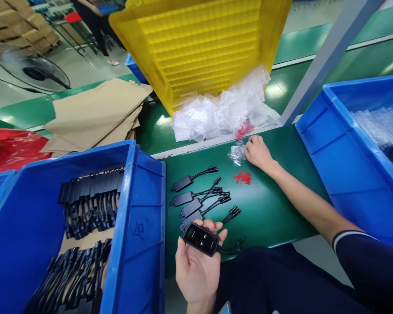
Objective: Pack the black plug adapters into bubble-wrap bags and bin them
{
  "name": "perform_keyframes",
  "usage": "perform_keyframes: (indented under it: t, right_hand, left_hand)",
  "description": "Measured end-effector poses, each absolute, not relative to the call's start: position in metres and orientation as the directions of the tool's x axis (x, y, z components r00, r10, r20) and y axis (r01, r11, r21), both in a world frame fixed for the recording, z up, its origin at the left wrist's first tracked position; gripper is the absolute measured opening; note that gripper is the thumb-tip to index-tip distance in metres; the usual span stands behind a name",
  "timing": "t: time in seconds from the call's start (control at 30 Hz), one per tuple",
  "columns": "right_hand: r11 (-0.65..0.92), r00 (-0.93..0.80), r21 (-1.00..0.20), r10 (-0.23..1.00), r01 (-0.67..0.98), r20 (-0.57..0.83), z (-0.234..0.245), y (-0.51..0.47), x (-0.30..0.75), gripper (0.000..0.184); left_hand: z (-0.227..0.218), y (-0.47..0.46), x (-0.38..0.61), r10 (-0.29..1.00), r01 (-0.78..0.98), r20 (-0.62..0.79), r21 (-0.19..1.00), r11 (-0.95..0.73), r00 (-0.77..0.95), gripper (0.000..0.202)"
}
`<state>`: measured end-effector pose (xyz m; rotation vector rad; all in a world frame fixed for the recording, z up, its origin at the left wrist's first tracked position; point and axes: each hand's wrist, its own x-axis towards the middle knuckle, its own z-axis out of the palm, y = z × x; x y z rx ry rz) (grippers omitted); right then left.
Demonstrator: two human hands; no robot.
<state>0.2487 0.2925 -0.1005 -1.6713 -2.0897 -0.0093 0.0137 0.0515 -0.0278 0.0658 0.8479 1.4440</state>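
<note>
My left hand (199, 272) is palm up, fingers wrapped round a flat black electronic module (201, 239) with a short cable trailing to the right. My right hand (258, 151) reaches to the far side of the green table, fingers curled down at some small clear plastic bags (237, 152); its fingertips are partly hidden. Just nearer lies a loose pile of small red rings (242, 177). More red rings (244, 130) lie beyond, by the bubble bags. Between my hands and the left bin, several black modules with split cables (183, 198) lie on the green table (275, 213).
A blue bin (147, 209) at left holds rows of black cabled modules. Another blue bin (327, 131) stands at right. Behind are a pile of bubble bags (212, 113), a tilted yellow tray (199, 39), a grey post (327, 56) and cardboard sheets (94, 111).
</note>
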Motion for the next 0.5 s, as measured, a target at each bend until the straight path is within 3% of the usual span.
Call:
perform_keyframes:
  t: [0.13,0.23,0.3,0.4,0.5]
  right_hand:
    - [0.279,-0.128,-0.321,0.898,0.905,0.42,-0.095,0.281,0.246,0.023]
    - [0.37,-0.099,-0.497,0.867,0.785,0.489,-0.063,0.239,0.239,0.018]
    - [0.434,-0.29,-0.684,0.901,0.587,0.323,-0.043,0.199,0.228,0.014]
    - [0.284,-0.682,-0.898,0.731,0.337,-0.024,-0.032,0.142,0.203,0.015]
    - [0.112,-0.684,-0.954,0.72,0.278,-0.115,-0.04,0.109,0.182,0.019]
  left_hand:
    - [-0.025,0.058,0.005,0.863,-0.884,-0.487,0.453,0.118,-0.134,0.035]
    - [-0.026,0.067,0.006,0.854,-0.898,-0.497,0.432,0.089,-0.154,0.035]
    - [-0.026,0.074,0.01,0.858,-0.895,-0.488,0.437,0.085,-0.157,0.036]
    - [-0.028,0.082,0.019,0.876,-0.866,-0.453,0.492,0.09,-0.166,0.034]
    - [-0.033,0.081,0.022,0.905,-0.762,-0.367,0.642,0.078,-0.216,0.032]
